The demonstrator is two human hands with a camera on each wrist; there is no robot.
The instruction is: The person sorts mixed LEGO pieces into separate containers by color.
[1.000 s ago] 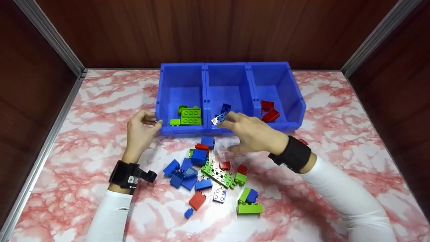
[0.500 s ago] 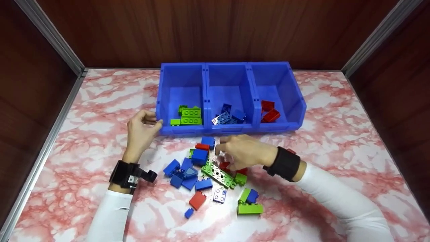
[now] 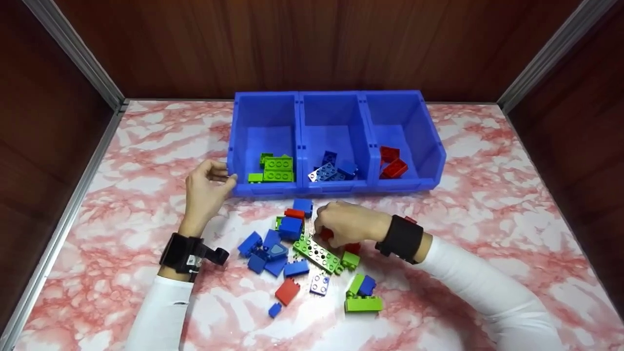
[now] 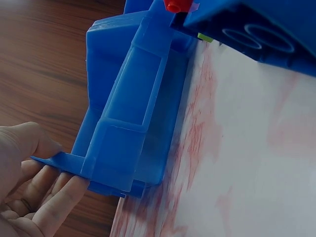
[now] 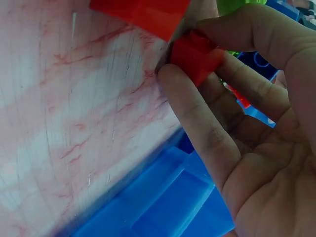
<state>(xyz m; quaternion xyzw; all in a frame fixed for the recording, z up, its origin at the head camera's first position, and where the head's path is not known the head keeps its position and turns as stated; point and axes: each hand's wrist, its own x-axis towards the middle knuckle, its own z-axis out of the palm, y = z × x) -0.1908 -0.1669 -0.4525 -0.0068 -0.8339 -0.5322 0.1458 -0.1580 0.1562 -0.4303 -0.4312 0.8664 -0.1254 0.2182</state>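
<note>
My left hand [image 3: 205,192] grips the front left edge of a blue three-compartment bin [image 3: 336,186], thumb on one side of its wall and fingers on the other. Over the loose pile, my right hand [image 3: 352,223] pinches a small red brick [image 5: 197,58] between thumb and fingers, as the right wrist view shows. That brick is mostly covered by the hand in the head view. Just below it lies a long green studded plate [image 3: 318,254]. Another red brick [image 5: 143,15] is close by in the right wrist view.
Green bricks [image 3: 278,169] lie in the left compartment, blue bricks [image 3: 347,169] in the middle, red bricks [image 3: 395,168] on the right. Several blue bricks [image 3: 251,243] are heaped left of the plate. A green brick [image 3: 363,304] stands near the front. Wood panels enclose the marbled table [image 3: 122,204].
My right hand has moved from the middle compartment down to the pile, leaving a blue brick there, and has closed on a small red brick. The left hand has stayed on the bin.
</note>
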